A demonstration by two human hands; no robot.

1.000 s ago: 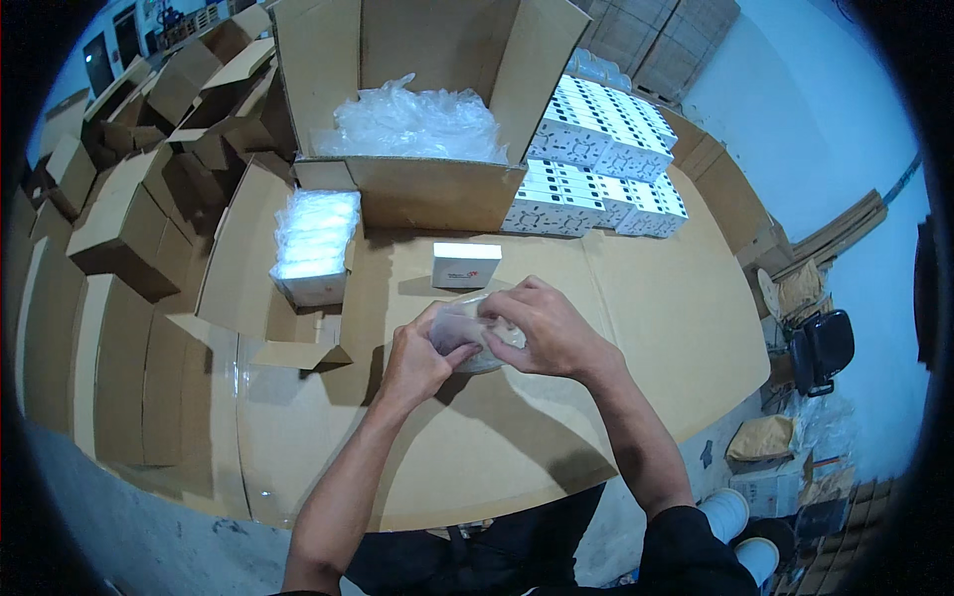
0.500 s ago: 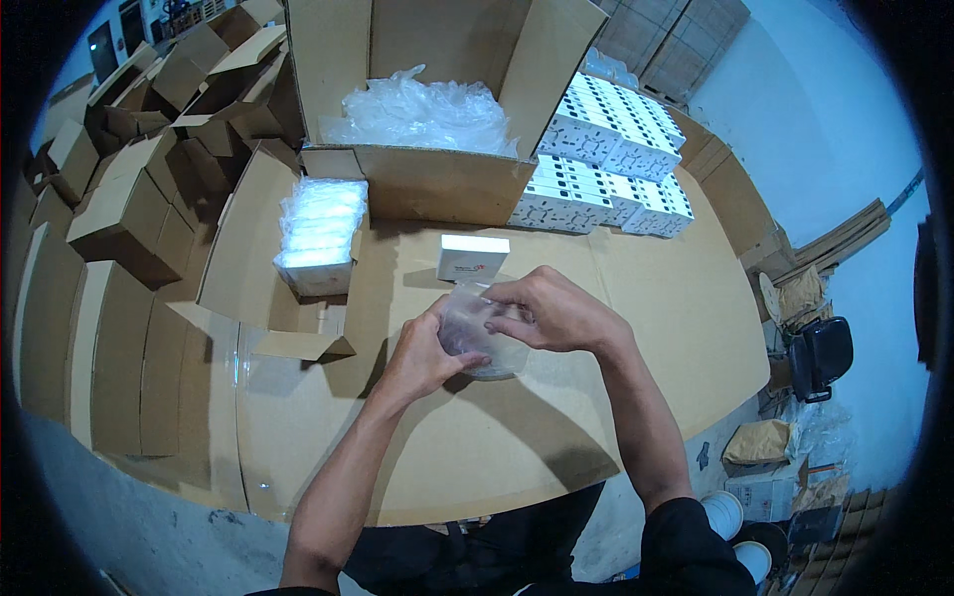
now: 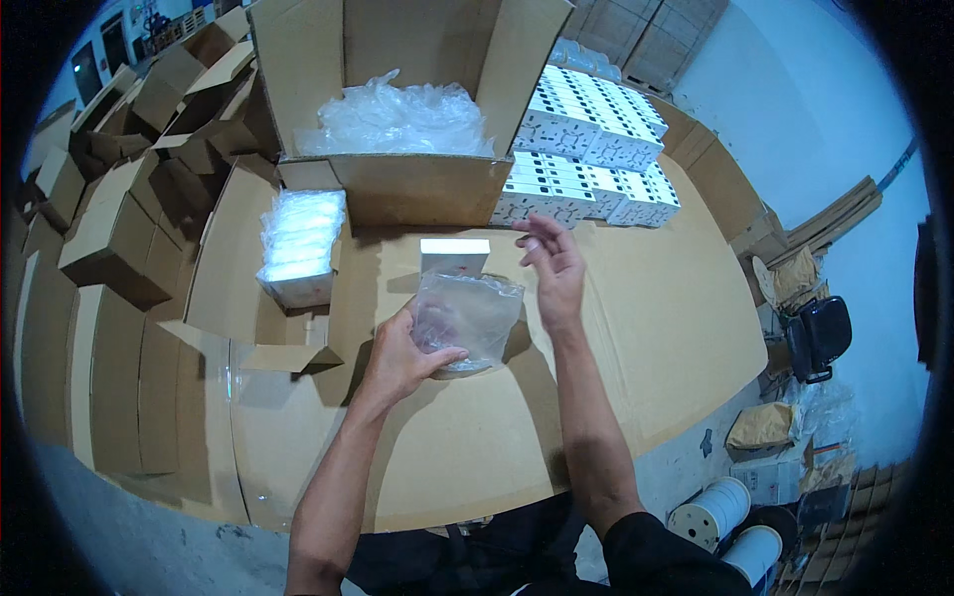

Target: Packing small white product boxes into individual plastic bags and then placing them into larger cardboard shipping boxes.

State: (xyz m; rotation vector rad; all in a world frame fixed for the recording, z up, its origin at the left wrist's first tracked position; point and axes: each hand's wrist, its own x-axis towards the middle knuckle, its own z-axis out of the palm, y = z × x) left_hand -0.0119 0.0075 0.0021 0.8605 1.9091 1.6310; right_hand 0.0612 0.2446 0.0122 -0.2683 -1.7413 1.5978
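My left hand (image 3: 399,355) pinches a clear plastic bag (image 3: 475,318) by its left side, thumb in front, above the cardboard-covered table. The bag hangs spread out and looks to have nothing in it. Apart from the bag, my right hand (image 3: 555,264) is raised to its right with the fingers loosely curled and parted, holding nothing. Just behind the bag a small white box (image 3: 454,255) stands on the table, its lower part hidden by the plastic.
A tall open carton (image 3: 427,189) at the back holds a heap of clear bags (image 3: 397,119). Left of it, an open carton (image 3: 298,356) contains several wrapped white boxes (image 3: 299,248). Stacked white boxes (image 3: 586,124) stand back right. Brown cartons (image 3: 119,238) crowd the left.
My right hand has let go of the bag and moved up and right. The bag has opened out flatter in my left hand. The view has shifted slightly.
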